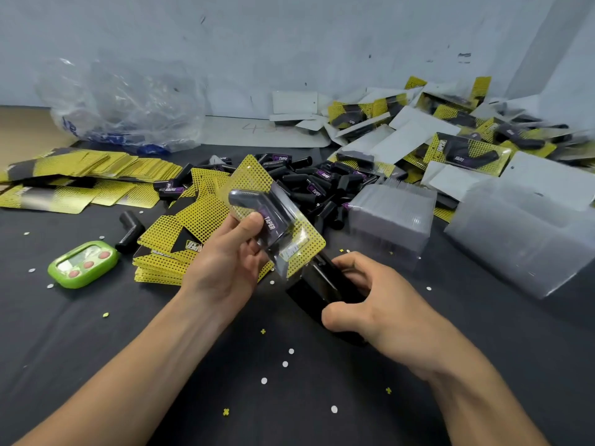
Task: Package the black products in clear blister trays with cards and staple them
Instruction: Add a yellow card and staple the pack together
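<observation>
Over the stapler (325, 294) — right hand (380, 304) clamped, left hand (231, 252) pinching pack (273, 214).

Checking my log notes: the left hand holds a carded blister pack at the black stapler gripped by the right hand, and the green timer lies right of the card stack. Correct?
One error: the head view shows the green timer left of the card stack, not right. The left hand does hold the blister pack at the stapler gripped by the right hand.
</observation>
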